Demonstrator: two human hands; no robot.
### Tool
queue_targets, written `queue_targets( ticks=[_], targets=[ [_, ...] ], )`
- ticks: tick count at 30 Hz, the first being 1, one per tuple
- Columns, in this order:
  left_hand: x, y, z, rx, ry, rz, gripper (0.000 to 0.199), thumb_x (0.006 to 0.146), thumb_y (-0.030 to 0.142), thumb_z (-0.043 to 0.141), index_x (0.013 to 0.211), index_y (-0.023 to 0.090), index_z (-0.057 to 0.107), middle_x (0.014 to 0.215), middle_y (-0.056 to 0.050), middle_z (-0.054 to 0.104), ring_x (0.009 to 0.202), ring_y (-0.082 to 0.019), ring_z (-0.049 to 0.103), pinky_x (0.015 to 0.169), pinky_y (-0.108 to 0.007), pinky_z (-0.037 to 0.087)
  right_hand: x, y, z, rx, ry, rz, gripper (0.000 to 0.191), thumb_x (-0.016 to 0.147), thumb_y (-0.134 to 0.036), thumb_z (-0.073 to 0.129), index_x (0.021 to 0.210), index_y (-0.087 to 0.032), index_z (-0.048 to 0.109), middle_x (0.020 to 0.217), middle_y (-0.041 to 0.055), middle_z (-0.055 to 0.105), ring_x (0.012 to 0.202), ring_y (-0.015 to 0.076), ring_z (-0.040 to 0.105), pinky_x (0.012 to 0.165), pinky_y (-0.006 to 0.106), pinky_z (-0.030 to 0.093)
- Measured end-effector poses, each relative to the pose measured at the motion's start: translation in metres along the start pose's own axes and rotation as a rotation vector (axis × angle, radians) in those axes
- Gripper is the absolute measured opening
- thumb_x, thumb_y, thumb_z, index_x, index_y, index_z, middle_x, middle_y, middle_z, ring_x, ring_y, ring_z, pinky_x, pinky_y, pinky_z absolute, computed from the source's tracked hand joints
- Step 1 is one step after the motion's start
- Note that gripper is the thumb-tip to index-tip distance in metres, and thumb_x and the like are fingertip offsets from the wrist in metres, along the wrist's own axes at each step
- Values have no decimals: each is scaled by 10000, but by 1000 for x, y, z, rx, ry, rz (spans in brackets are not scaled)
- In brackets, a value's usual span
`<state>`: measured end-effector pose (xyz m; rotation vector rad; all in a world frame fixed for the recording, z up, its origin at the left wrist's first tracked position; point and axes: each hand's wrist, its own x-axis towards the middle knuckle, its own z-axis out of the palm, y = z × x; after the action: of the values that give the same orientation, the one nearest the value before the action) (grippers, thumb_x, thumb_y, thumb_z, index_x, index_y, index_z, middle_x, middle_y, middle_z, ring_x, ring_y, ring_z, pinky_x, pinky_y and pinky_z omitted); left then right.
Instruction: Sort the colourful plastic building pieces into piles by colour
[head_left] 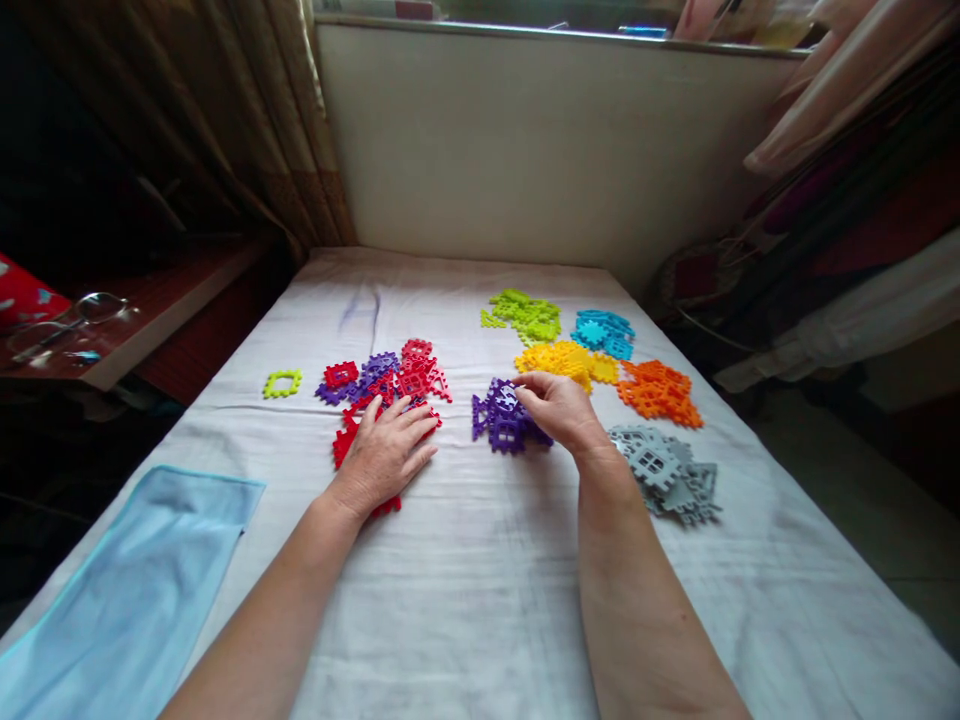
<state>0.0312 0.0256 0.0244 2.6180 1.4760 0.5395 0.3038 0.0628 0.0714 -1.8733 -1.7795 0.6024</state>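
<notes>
My left hand (385, 452) lies with its fingers stretched out over a mixed pile of red interlocking building pieces (414, 378) and purple ones (379, 372). It covers part of that pile. To the right is a smaller pile of purple building pieces (506, 437). Above this pile, the thumb and fingers of my right hand (559, 405) are pinched on a purple building piece (509, 397) with a shiny face. Partly hidden behind my right hand is a pile of yellow pieces (559, 360).
Green pieces (525, 315), blue pieces (604, 332), orange pieces (660, 392) and grey pieces (664, 470) lie in separate piles on the right. A lone green frame piece (282, 383) and a light blue cloth (142, 570) are at left. Glasses (97, 308) rest on a side table.
</notes>
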Motion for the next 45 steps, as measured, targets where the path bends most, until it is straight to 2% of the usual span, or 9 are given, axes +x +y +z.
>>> queue_targets(
  ticks=[5, 11, 15, 20, 24, 28, 33, 38, 45],
  targets=[
    [1, 1, -4, -16, 38, -1, 316, 917, 402, 548, 1179, 305, 697, 1193, -65, 711, 1186, -263, 581, 1189, -573, 218, -4, -6, 4, -121, -91, -26, 263, 873, -264, 587, 1060, -263, 773, 949, 1, 787, 854, 169, 705, 769, 251, 511],
    [2, 5, -17, 25, 41, -4, 252, 931, 387, 527, 978, 276, 748, 942, -33, 744, 968, -227, 625, 1169, -563, 224, -4, -3, 0, -278, -5, -70, 283, 888, -318, 599, 1113, -256, 759, 1105, 44, 763, 968, 200, 694, 870, 287, 503],
    [2, 0, -29, 102, 16, -66, 387, 937, 412, 482, 687, 235, 718, 738, -40, 722, 799, -210, 637, 1121, -535, 291, -5, -8, 0, -266, -18, -110, 286, 904, -317, 582, 1121, -246, 754, 1097, 52, 763, 966, 204, 693, 865, 290, 501],
    [-1, -16, -39, 218, -8, -203, 481, 930, 456, 445, 569, 237, 674, 619, -61, 685, 688, -224, 627, 965, -445, 422, -7, -17, 1, -276, -63, -139, 268, 911, -319, 577, 1102, -260, 757, 1081, 40, 768, 940, 191, 696, 834, 268, 494],
    [-1, -17, -37, 252, 48, -257, 342, 910, 437, 495, 786, 238, 745, 803, -75, 728, 819, -253, 640, 831, -399, 452, -8, -24, 6, -292, -78, -193, 264, 923, -319, 562, 1091, -255, 754, 1091, 42, 761, 935, 181, 686, 812, 256, 476],
    [2, -8, -26, 217, 67, -224, 265, 891, 389, 565, 1024, 247, 745, 1032, -77, 713, 969, -266, 610, 895, -416, 447, -11, -33, 14, -324, -156, -267, 248, 926, -315, 547, 1049, -260, 756, 1059, 44, 758, 920, 175, 677, 747, 242, 456],
    [5, 0, -14, 183, 88, -309, 206, 879, 373, 598, 925, 221, 729, 1006, -85, 687, 986, -276, 581, 909, -429, 442, -14, -39, 18, -368, -209, -300, 252, 932, -318, 529, 1048, -275, 749, 1097, 48, 748, 978, 193, 677, 774, 256, 462],
    [5, 1, -14, 78, 84, -350, 137, 849, 339, 619, 802, 232, 691, 950, -64, 678, 955, -262, 575, 902, -419, 434, -17, -46, 20, -367, -220, -306, 272, 945, -316, 519, 1084, -260, 746, 1112, 66, 745, 1016, 211, 681, 826, 274, 481],
    [7, -6, -23, -165, 78, -267, 169, 864, 370, 579, 791, 237, 654, 941, -36, 699, 936, -223, 610, 907, -384, 438, -22, -53, 29, -259, -246, -375, 415, 901, -237, 610, 1312, -295, 634, 1242, 47, 698, 1031, 183, 677, 890, 275, 497]
  ],
)
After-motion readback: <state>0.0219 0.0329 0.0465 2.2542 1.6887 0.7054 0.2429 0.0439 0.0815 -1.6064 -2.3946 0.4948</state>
